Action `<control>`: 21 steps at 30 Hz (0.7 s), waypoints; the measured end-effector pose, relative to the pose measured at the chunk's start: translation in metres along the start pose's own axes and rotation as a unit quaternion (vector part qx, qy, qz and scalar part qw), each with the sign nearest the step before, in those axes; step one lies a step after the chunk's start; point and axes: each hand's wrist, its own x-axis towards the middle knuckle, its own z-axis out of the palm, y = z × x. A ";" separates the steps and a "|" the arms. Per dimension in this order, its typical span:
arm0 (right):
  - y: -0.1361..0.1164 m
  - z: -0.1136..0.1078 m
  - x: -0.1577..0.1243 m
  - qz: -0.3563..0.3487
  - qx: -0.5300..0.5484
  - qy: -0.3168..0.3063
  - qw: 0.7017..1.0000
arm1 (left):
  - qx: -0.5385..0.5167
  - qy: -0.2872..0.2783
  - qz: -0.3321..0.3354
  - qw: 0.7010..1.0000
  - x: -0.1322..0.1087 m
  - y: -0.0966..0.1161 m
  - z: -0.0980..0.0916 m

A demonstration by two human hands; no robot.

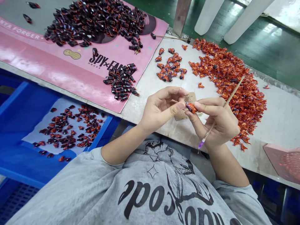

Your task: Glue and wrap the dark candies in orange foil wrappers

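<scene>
At the table's front edge, my right hand (215, 120) pinches a small glossy orange piece with purple and dark parts (191, 107) between thumb and fingers. The same hand also holds a thin wooden stick (231, 97) with a purple tip, slanting across the fingers. My left hand (161, 107) is closed at the other end of the piece, thumb tip against it; its exact grip is partly hidden. Under the hands lies a brown cardboard scrap (181, 116), speckled with dark dots. Just beyond them is a small group of orange pieces (173, 64).
A large heap of orange pieces (243, 100) lies to the right. Black hollow pieces (98, 22) are heaped on a pink printed mat (77, 72), with a smaller group (122, 81) nearer. Joined black-and-orange pieces (67, 131) lie on paper in a blue bin (14, 137).
</scene>
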 end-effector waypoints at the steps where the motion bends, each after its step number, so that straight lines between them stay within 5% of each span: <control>1: 0.000 0.000 0.000 -0.004 0.000 -0.001 1.000 | 0.000 -0.003 -0.011 1.000 0.000 0.002 -0.001; 5: -0.003 -0.001 0.000 -0.020 -0.008 -0.021 1.000 | -0.006 -0.060 -0.064 0.996 0.000 0.008 -0.003; 13: -0.004 -0.004 -0.004 0.072 0.092 -0.043 0.992 | -0.126 -0.116 -0.164 0.971 0.000 0.005 -0.003; 21: -0.005 -0.002 -0.006 0.093 0.143 -0.036 0.985 | -0.121 -0.119 -0.154 0.973 -0.001 0.006 -0.001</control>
